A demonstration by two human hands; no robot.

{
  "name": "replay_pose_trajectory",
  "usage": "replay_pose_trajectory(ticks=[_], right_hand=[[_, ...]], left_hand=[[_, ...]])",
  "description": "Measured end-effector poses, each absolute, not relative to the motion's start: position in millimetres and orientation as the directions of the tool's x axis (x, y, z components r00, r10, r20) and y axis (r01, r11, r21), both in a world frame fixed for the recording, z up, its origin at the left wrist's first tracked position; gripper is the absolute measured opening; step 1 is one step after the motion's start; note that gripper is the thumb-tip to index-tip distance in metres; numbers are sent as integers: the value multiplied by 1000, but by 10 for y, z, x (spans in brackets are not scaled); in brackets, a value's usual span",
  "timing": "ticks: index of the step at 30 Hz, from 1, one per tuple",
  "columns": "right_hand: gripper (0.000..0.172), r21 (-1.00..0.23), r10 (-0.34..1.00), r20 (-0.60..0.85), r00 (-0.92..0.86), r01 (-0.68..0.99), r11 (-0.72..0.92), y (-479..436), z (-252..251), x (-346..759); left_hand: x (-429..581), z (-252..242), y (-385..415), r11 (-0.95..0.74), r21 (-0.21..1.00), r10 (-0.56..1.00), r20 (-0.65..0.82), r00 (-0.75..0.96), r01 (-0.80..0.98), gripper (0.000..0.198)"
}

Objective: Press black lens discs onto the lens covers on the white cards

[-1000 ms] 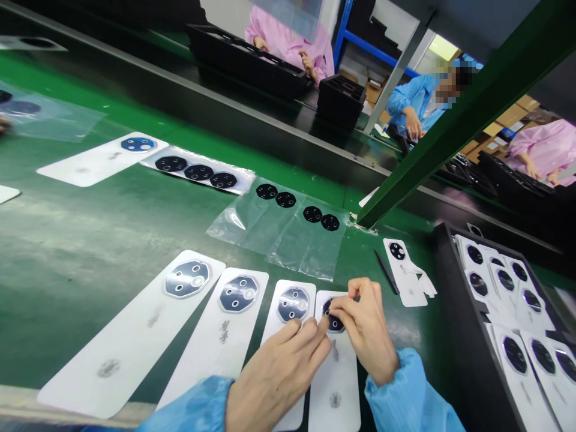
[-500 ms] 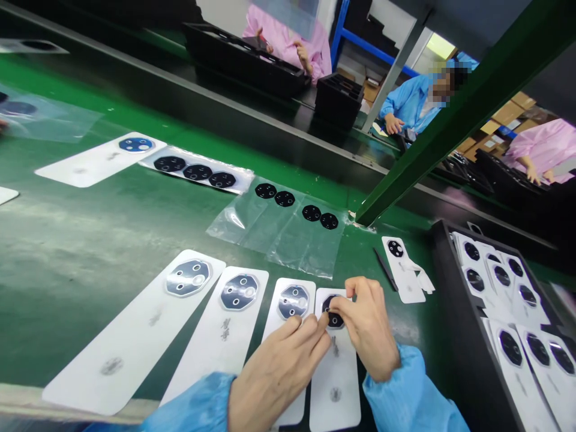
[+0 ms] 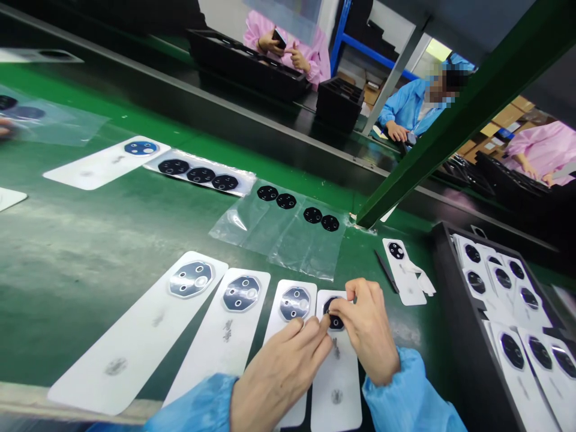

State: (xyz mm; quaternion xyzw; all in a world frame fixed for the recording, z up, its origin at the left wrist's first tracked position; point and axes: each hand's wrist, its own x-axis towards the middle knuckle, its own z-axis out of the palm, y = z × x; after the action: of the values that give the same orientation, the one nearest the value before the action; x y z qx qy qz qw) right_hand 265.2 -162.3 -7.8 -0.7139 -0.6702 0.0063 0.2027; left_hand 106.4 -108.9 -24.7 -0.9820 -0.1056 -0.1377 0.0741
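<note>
Several white phone back covers lie in a row on the green belt near me, each with an octagonal camera piece at its far end. Both hands meet over the rightmost cover (image 3: 336, 384). My right hand (image 3: 369, 336) is closed in a pinch on the black camera-lens piece (image 3: 334, 316) at that cover's top. My left hand (image 3: 283, 375) rests across the neighbouring cover (image 3: 294, 303), its fingertips pressed against the same lens piece. Both sleeves are light blue.
A clear plastic sheet (image 3: 288, 231) with black round lens pieces lies mid-belt. Another cover (image 3: 105, 162) and a strip of lenses (image 3: 200, 174) lie further left. A black tray (image 3: 504, 300) of finished covers stands right. A single cover (image 3: 402, 270) and a black stick (image 3: 386, 271) lie beside it. Other people work beyond the belt.
My hands have barely moved and stay on the rightmost cover's lens piece. The view has shifted slightly. The people in the background have moved their hands.
</note>
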Motion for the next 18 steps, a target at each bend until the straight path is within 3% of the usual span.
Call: replay_pose_trajectory(ticks=[9, 13, 16, 18], right_hand=[[26, -346, 951, 274, 141, 937, -39, -1634, -84, 2648], [18, -648, 947, 186, 262, 757, -82, -1635, -67, 2797], [11, -889, 901, 66, 429, 435, -142, -1680, -33, 2903], [13, -962, 902, -25, 431, 235, -139, -1730, -15, 2915]], left_hand=[[1060, -257, -1094, -968, -112, 184, 285, 941, 223, 20], [1053, -246, -1082, -971, -113, 171, 287, 943, 210, 20], [1021, -225, -1072, -975, -106, 156, 309, 938, 197, 24], [978, -205, -1072, -978, -94, 142, 343, 928, 184, 26]])
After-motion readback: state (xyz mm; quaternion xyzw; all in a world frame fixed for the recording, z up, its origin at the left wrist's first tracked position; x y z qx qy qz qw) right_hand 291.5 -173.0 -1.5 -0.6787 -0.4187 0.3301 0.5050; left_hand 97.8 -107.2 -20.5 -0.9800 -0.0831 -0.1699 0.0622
